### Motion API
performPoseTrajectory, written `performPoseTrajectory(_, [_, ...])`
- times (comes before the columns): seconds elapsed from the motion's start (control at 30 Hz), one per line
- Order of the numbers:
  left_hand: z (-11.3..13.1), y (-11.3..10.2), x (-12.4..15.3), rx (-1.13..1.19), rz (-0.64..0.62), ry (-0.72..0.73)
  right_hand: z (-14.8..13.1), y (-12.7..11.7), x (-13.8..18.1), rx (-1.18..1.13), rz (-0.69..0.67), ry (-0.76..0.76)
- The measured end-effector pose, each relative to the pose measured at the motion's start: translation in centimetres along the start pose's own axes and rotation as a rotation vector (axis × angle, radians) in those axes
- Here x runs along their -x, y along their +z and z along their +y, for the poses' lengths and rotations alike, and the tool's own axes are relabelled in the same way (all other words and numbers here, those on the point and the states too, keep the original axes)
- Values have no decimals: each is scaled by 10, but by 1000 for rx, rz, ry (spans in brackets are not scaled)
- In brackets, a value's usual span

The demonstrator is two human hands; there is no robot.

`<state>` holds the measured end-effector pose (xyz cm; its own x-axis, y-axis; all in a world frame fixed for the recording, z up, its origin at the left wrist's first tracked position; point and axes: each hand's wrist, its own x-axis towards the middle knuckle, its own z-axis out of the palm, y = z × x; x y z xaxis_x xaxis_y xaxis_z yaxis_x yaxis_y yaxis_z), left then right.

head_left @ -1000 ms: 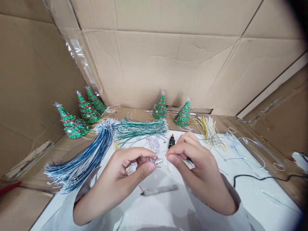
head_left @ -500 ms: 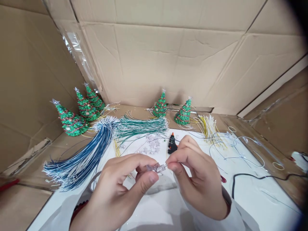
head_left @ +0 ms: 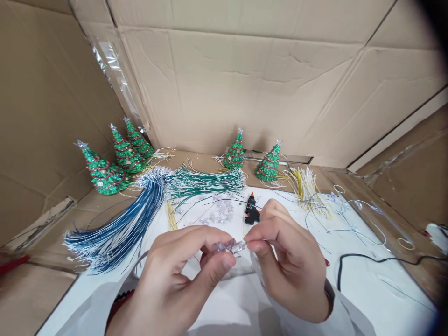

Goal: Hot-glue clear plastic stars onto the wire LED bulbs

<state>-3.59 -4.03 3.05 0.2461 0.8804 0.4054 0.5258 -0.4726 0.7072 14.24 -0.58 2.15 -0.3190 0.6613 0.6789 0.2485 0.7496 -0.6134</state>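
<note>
Between the thumb and fingers of my left hand point(head_left: 189, 275) is a small clear plastic star topper point(head_left: 226, 246). Its tube-like stem point(head_left: 240, 246) points right, toward my right hand point(head_left: 283, 256). The right thumb and index finger are pinched together at the stem's end, on something tiny and pale that I cannot make out. Beyond the hands, a pile of clear stars point(head_left: 220, 210) lies on the white table point(head_left: 231, 303). Just to its right lies a black glue gun point(head_left: 251, 211) with an orange tip.
Blue-and-white wires point(head_left: 129, 224), green wires point(head_left: 206, 181) and yellow-and-white wires point(head_left: 306, 186) lie in bundles. Small green Christmas trees point(head_left: 103, 172) with star tops stand back left, and two more point(head_left: 269, 163) at the back centre. A black cable point(head_left: 378, 255) crosses the right side. Cardboard walls point(head_left: 238, 84) enclose the table.
Both hands stay pinched at the star and its stem. The star has turned slightly in the left fingers, and the right hand has shifted a little right. The view has moved slightly.
</note>
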Motion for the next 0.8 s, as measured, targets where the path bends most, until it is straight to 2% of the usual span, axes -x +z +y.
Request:
performPoseTrajectory(0.63, [2, -1, -3, 37, -16, -26, 2, 2, 0, -29, 25, -22])
performPoseTrajectory(0.8, [1, -4, -7, -11, -87, -13, 4, -9, -6, 84, -90, 53])
